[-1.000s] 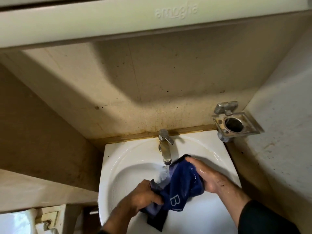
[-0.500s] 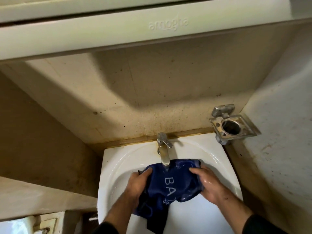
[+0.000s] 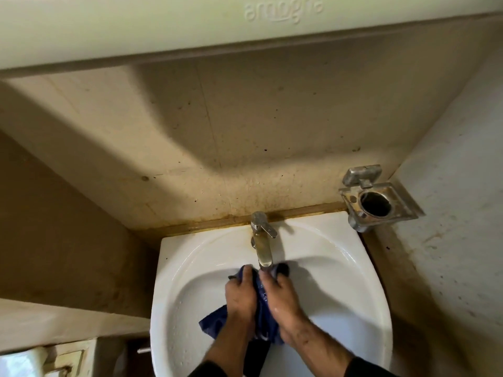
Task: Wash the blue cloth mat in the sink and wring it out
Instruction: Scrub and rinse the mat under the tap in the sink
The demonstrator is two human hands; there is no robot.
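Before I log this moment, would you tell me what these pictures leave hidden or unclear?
- Head view: most of the blue cloth mat is bunched between the left hand and right hand; its printed letters are covered.
- Whether water runs from the tap is unclear; the hands hide the spout's mouth.
- The sink drain is covered by hands and cloth.
- The sink's near rim is cut off by the bottom edge.

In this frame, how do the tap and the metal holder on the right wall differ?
The tap stands at the back rim of the sink and reaches out over the basin; the holder is fixed to the wall beside the sink. The tap is a slim spout with a lever; the holder is a square plate with a round hole. Both are dull, stained metal.
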